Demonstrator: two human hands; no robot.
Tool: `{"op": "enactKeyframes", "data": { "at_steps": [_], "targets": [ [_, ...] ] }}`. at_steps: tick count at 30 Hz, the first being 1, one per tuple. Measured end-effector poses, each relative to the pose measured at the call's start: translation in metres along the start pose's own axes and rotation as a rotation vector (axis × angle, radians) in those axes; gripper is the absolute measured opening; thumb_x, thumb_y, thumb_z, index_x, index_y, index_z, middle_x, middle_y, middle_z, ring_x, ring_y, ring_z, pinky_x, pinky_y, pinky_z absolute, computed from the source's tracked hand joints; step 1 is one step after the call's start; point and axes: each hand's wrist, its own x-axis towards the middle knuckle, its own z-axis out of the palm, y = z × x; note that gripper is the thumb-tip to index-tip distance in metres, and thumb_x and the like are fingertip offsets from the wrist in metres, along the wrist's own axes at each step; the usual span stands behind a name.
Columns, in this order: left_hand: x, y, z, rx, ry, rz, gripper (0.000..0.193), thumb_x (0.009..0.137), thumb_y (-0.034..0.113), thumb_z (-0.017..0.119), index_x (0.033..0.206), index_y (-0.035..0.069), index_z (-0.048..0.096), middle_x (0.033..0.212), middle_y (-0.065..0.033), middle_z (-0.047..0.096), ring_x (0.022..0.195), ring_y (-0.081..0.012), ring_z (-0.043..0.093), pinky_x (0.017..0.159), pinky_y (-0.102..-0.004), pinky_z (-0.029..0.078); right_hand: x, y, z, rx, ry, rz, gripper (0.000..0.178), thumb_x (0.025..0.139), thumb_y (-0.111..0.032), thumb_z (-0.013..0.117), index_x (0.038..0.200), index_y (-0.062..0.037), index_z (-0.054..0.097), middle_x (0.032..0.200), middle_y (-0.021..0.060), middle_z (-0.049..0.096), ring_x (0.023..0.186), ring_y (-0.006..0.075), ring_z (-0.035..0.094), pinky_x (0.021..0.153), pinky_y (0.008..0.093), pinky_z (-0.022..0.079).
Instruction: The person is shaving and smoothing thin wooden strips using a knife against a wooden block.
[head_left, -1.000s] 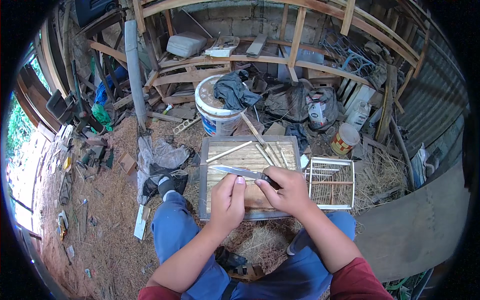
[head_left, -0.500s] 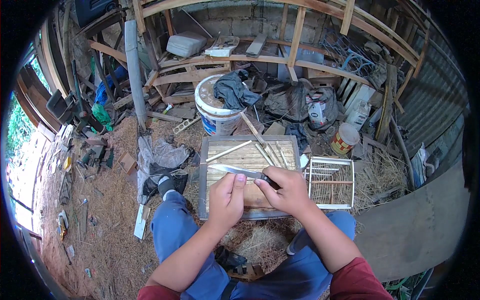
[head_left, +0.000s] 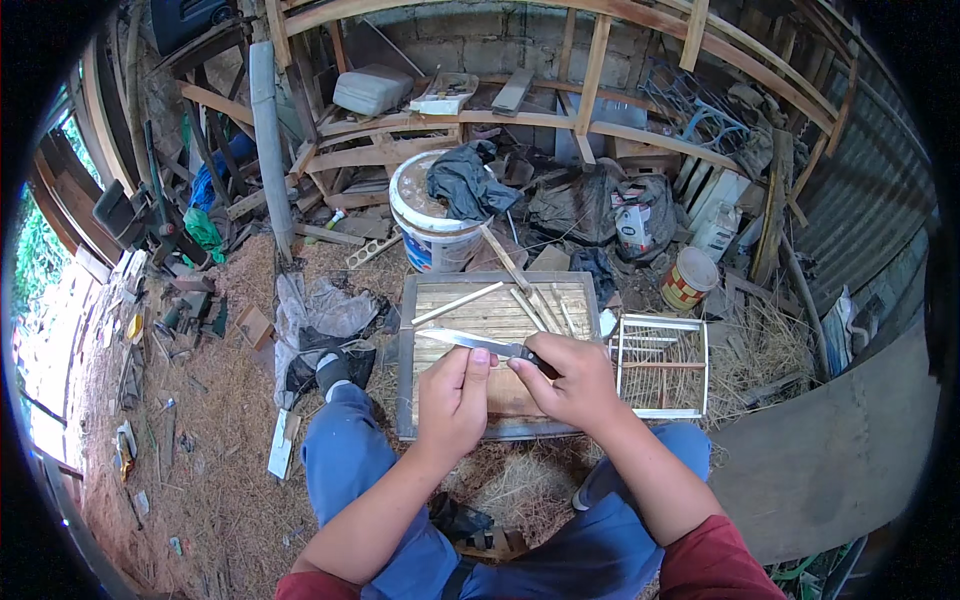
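Observation:
A knife (head_left: 470, 343) with a black handle is gripped in my right hand (head_left: 572, 378), its bright blade pointing left above a slatted wooden work board (head_left: 450, 300). My left hand (head_left: 453, 395) is closed just below the blade, thumb up against the blade's lower edge. Whatever its fingers pinch is hidden or too small to make out. On the board beyond my hands lie a pale wooden strip (head_left: 458, 304) and several thin sticks (head_left: 528, 309). At the board's right side rests a small frame of thin strips (head_left: 661, 366).
A white bucket (head_left: 437, 243) with a dark plastic bag (head_left: 470, 182) on it stands behind the board. Farther right is a red and yellow can (head_left: 690, 278). A flat sheet (head_left: 810, 460) lies at the right. Shavings and straw cover the floor.

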Motion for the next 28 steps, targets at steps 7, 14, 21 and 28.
{"op": "enactKeyframes", "data": {
  "at_steps": [7,14,21,28],
  "targets": [
    [0.0027,0.0022,-0.0015,0.104,0.007,0.069,0.036,0.111,0.020,0.052,0.086,-0.004,0.060,0.073,-0.0098,0.059,0.068,-0.0168,0.052,0.064,-0.0357,0.043,0.0007,0.0018,0.0015,-0.005,0.014,-0.002,0.026,0.093,-0.030,0.076,0.084,-0.0086,0.064,0.070,0.0108,0.064,0.063,0.0325,0.067,0.055,0.0432,0.049],
    [0.0026,0.0026,-0.0002,0.058,0.021,0.052,0.035,0.111,0.020,0.053,0.087,-0.004,0.062,0.074,-0.0103,0.060,0.068,-0.0166,0.053,0.064,-0.0360,0.043,0.0003,0.0018,0.0015,0.007,-0.006,0.015,0.026,0.094,-0.030,0.076,0.085,-0.0085,0.064,0.070,0.0112,0.065,0.063,0.0329,0.067,0.055,0.0433,0.050],
    [0.0012,-0.0010,-0.0062,0.114,-0.017,0.010,0.030,0.109,0.020,0.058,0.091,-0.003,0.064,0.074,-0.0153,0.063,0.064,-0.0227,0.058,0.063,-0.0371,0.046,0.0006,0.0012,0.0015,0.000,0.008,-0.001,0.025,0.094,-0.030,0.076,0.085,-0.0086,0.064,0.071,0.0111,0.066,0.065,0.0328,0.068,0.056,0.0432,0.051],
    [0.0000,-0.0053,-0.0002,0.045,0.036,0.046,0.027,0.109,0.020,0.058,0.095,-0.002,0.066,0.078,-0.0147,0.067,0.067,-0.0212,0.061,0.066,-0.0357,0.048,-0.0002,0.0009,0.0025,0.000,0.012,0.012,0.026,0.093,-0.030,0.077,0.085,-0.0089,0.065,0.073,0.0112,0.067,0.066,0.0326,0.069,0.057,0.0440,0.051]
  ]
}}
